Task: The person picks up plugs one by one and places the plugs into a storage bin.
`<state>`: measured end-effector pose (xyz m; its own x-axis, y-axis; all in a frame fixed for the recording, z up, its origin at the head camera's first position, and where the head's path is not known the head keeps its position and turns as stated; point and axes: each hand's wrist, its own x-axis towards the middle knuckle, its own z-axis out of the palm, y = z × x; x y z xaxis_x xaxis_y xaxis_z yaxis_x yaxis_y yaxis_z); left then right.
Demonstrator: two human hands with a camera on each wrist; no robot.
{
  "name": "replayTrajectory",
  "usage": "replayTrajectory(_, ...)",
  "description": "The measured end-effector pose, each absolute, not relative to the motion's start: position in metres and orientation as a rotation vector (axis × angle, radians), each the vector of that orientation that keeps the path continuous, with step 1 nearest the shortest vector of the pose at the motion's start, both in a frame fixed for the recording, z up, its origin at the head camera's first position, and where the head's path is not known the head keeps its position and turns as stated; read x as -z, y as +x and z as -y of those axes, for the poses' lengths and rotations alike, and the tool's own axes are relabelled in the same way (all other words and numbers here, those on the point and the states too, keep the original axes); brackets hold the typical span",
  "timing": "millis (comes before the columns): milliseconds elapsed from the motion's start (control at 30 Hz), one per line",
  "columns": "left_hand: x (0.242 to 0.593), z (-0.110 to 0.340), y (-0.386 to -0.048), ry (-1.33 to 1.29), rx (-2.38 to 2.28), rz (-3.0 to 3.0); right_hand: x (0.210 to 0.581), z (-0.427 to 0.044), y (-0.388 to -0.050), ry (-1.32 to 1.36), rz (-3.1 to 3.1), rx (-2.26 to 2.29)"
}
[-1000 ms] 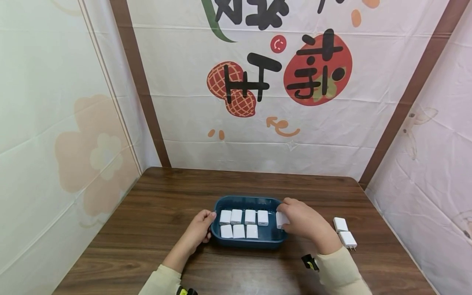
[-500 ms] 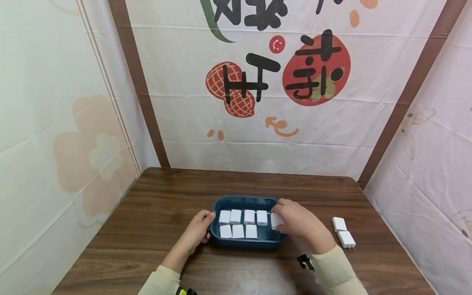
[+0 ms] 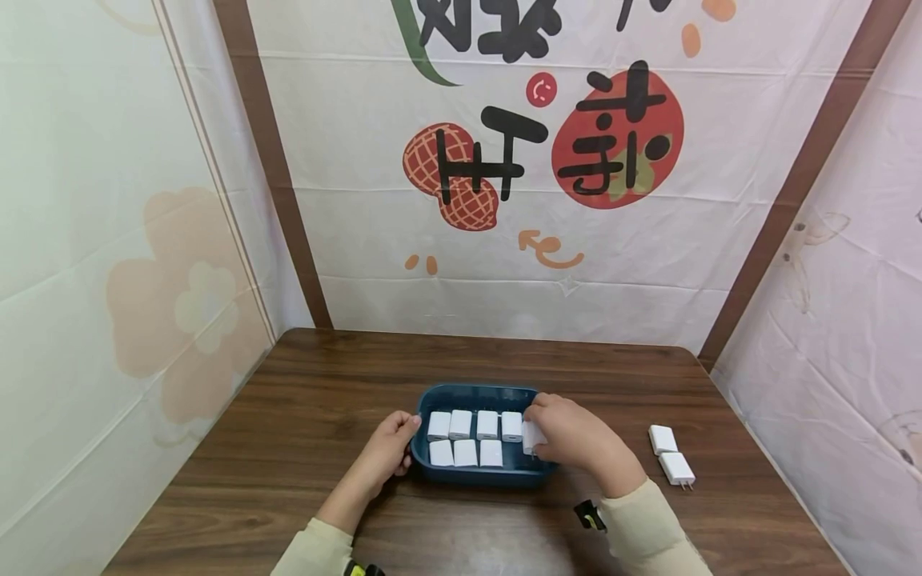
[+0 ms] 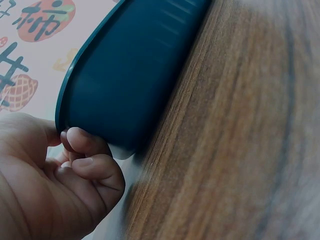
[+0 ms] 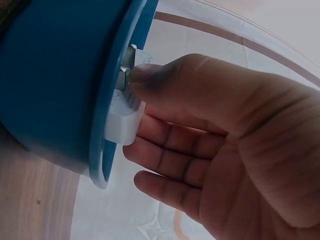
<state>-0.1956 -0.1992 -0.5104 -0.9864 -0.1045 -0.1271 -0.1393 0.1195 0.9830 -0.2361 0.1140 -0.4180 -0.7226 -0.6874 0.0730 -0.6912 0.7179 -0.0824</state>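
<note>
A dark blue plastic tray stands on the table with several white charger plugs in two rows inside it. My left hand grips the tray's left end; in the left wrist view its thumb is at the rim and its fingers are curled against the outer wall. At the right end, my right hand pinches another white charger plug just inside the tray, beside the back row. The right wrist view shows its metal prongs near the thumb, partly covered by the rim.
Two more white charger plugs lie on the brown wooden table to the right of the tray, the nearer one with its prongs showing. A printed white curtain hangs behind the table, with curtains at both sides too.
My right hand has moved a little left with the charger plug, bringing it close to the end of the back row. The left hand still holds the tray in the same place.
</note>
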Motion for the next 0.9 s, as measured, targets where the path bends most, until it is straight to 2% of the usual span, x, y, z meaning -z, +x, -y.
replayTrajectory(900,0.513,0.2,-0.197,-0.26,-2.035,-2.342,0.438,-0.102,-0.243,1.261,2.884,-0.056)
